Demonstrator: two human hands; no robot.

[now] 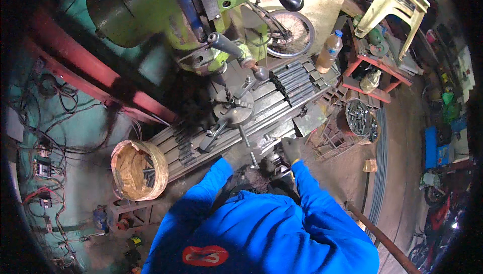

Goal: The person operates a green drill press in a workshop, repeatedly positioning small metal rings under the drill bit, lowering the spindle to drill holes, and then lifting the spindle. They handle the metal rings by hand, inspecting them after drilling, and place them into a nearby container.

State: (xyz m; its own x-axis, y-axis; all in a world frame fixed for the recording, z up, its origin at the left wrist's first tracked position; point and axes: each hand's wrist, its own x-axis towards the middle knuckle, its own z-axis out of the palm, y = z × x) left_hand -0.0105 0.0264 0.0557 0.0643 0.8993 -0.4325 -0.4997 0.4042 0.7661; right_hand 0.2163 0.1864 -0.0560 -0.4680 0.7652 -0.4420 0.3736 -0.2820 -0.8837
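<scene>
My left hand, in a dark grey glove, is closed around a thin metal rod that slants from the round chuck toward me and ends in a short crosspiece. The chuck sits on the slotted machine table, under a drill bit in the green drilling machine's spindle. My right hand, also gloved, is curled at the table's front edge, beside a metal screw-and-handle assembly. What its fingers grip is hidden.
Dark metal bars lie on the table's far right, near a bottle. A bucket of metal parts stands at right. A round container with short dark pieces is at left. Levers with knobs project from the machine.
</scene>
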